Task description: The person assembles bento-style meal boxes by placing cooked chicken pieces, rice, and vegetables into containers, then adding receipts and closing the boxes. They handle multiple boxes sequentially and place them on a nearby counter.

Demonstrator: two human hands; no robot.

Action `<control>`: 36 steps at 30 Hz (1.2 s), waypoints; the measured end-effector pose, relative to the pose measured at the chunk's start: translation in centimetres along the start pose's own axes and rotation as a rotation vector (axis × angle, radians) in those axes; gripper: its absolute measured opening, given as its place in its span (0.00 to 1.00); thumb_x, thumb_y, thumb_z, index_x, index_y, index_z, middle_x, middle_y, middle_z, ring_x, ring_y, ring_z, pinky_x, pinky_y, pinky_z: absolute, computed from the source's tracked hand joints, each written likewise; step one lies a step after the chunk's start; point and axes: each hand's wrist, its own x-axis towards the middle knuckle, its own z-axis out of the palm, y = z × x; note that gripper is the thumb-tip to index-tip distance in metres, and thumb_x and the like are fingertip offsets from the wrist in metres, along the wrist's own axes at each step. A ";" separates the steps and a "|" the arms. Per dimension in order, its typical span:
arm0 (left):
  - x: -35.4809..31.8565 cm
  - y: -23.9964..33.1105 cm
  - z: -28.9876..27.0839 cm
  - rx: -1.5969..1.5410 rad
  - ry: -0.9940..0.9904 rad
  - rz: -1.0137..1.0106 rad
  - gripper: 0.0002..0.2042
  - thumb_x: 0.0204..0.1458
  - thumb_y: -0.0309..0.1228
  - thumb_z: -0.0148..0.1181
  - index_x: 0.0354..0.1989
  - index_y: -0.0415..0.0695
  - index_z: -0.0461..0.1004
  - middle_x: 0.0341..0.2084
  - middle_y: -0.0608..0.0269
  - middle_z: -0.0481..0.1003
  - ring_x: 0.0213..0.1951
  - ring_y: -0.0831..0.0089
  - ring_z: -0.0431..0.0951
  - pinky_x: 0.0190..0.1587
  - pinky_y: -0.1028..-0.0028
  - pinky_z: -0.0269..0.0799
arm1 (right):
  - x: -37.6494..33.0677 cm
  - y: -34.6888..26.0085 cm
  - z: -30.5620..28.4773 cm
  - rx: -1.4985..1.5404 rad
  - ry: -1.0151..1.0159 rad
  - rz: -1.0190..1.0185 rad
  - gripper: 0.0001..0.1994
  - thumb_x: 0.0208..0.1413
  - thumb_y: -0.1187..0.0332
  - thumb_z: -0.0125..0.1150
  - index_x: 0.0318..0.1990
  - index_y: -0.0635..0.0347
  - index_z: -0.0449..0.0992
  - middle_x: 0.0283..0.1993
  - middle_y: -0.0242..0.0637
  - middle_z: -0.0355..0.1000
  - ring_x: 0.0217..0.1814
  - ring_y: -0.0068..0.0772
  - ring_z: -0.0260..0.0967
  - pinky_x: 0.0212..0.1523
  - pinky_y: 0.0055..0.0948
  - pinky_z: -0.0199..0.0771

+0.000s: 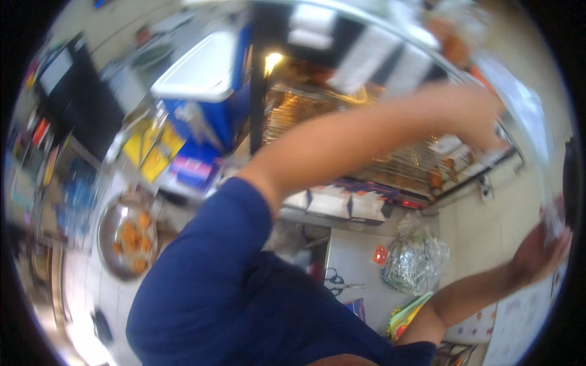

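My left arm reaches across in front of a glass display case (pixel 390 158). My left hand (pixel 479 116) is at its far right corner, with the fingers smeared by motion. A long strip of clear plastic, like a bag or film (pixel 534 116), runs down from beside that hand to my right hand (pixel 543 253). At the right edge, my right hand is closed on the lower end of the plastic. Blur hides whether my left fingers grip it too. Skewered or grilled food on wire racks shows inside the lit case.
A blue cooler with a white lid (pixel 198 67) stands left of the case. Below it sits a metal bowl with orange-brown food pieces (pixel 110 241). Dark-handled scissors (pixel 342 283) and a filled clear plastic bag (pixel 415 259) lie on the counter. White boxes (pixel 329 201) line the case's front.
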 end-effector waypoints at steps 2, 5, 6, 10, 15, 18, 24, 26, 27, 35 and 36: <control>-2.9 0.0 1.2 -0.491 -0.015 0.007 0.25 0.46 0.47 0.59 0.43 0.36 0.73 0.36 0.49 0.77 0.42 0.61 0.76 0.47 0.67 0.71 | -4.5 -0.5 2.2 0.072 -0.011 0.113 0.15 0.59 0.57 0.48 0.42 0.61 0.64 0.45 0.39 0.61 0.45 0.34 0.60 0.48 0.34 0.60; -8.7 0.6 9.3 -1.619 -0.158 0.030 0.29 0.45 0.39 0.63 0.55 0.41 0.65 0.47 0.55 0.71 0.52 0.69 0.69 0.56 0.68 0.63 | -14.1 -3.1 2.9 0.024 -0.054 0.392 0.15 0.56 0.54 0.52 0.32 0.57 0.62 0.34 0.34 0.60 0.35 0.29 0.59 0.37 0.28 0.62; -10.8 1.4 13.3 -1.814 -0.189 -0.010 0.25 0.49 0.41 0.60 0.55 0.44 0.65 0.47 0.59 0.70 0.51 0.70 0.70 0.54 0.67 0.66 | -18.0 -3.7 2.5 -0.020 -0.059 0.511 0.16 0.55 0.53 0.53 0.29 0.56 0.62 0.31 0.32 0.59 0.31 0.27 0.59 0.34 0.27 0.62; -25.2 4.1 21.0 -1.720 -0.100 -0.132 0.42 0.38 0.32 0.70 0.63 0.41 0.53 0.57 0.57 0.62 0.59 0.70 0.61 0.62 0.68 0.57 | -31.0 -5.5 6.8 0.156 -0.158 0.785 0.11 0.59 0.59 0.48 0.26 0.50 0.62 0.23 0.24 0.54 0.24 0.18 0.54 0.23 0.22 0.59; -40.4 9.2 23.7 -1.855 -0.090 -0.775 0.23 0.52 0.27 0.58 0.56 0.41 0.62 0.47 0.61 0.69 0.52 0.71 0.68 0.54 0.68 0.65 | -42.2 -11.6 10.4 0.414 0.156 1.631 0.12 0.60 0.59 0.51 0.37 0.59 0.68 0.32 0.30 0.63 0.33 0.25 0.63 0.34 0.24 0.67; -46.8 11.9 23.6 -1.591 -0.025 -0.850 0.14 0.57 0.27 0.52 0.52 0.41 0.68 0.42 0.62 0.72 0.48 0.71 0.71 0.49 0.69 0.69 | -47.0 -14.3 9.8 0.490 0.065 1.800 0.13 0.61 0.58 0.48 0.40 0.61 0.68 0.34 0.32 0.65 0.34 0.26 0.65 0.34 0.24 0.67; -48.2 11.7 21.0 -1.465 0.276 -0.958 0.20 0.58 0.38 0.52 0.57 0.42 0.63 0.51 0.59 0.68 0.50 0.73 0.70 0.52 0.72 0.65 | -47.1 -15.2 9.8 0.249 -0.202 1.692 0.11 0.62 0.64 0.43 0.39 0.62 0.66 0.31 0.31 0.62 0.32 0.26 0.62 0.34 0.26 0.65; -46.7 12.2 18.4 -1.557 0.309 -0.734 0.27 0.57 0.45 0.53 0.59 0.43 0.60 0.55 0.58 0.65 0.53 0.72 0.68 0.53 0.71 0.64 | -47.4 -15.3 10.7 0.263 -0.052 1.668 0.11 0.62 0.63 0.43 0.37 0.61 0.66 0.30 0.30 0.62 0.31 0.24 0.61 0.32 0.24 0.63; -46.6 12.3 17.7 -1.606 0.290 -0.685 0.30 0.55 0.49 0.52 0.60 0.43 0.59 0.56 0.58 0.64 0.54 0.71 0.66 0.54 0.71 0.63 | -47.0 -15.6 11.6 0.315 0.033 1.690 0.11 0.63 0.63 0.43 0.37 0.61 0.66 0.29 0.30 0.61 0.30 0.23 0.61 0.31 0.24 0.63; -52.3 14.5 11.6 -1.512 0.057 -0.508 0.52 0.40 0.55 0.66 0.68 0.45 0.41 0.65 0.57 0.51 0.64 0.63 0.53 0.64 0.62 0.44 | -47.7 -17.2 17.0 0.507 0.359 1.667 0.06 0.54 0.72 0.50 0.38 0.62 0.69 0.37 0.38 0.69 0.37 0.33 0.70 0.38 0.33 0.73; -53.4 15.4 10.5 -1.535 0.079 -0.582 0.55 0.36 0.54 0.69 0.68 0.46 0.40 0.65 0.55 0.50 0.65 0.61 0.52 0.64 0.61 0.44 | -49.5 -15.6 17.6 0.565 0.275 1.705 0.07 0.54 0.73 0.50 0.39 0.63 0.69 0.37 0.40 0.70 0.38 0.35 0.70 0.39 0.33 0.74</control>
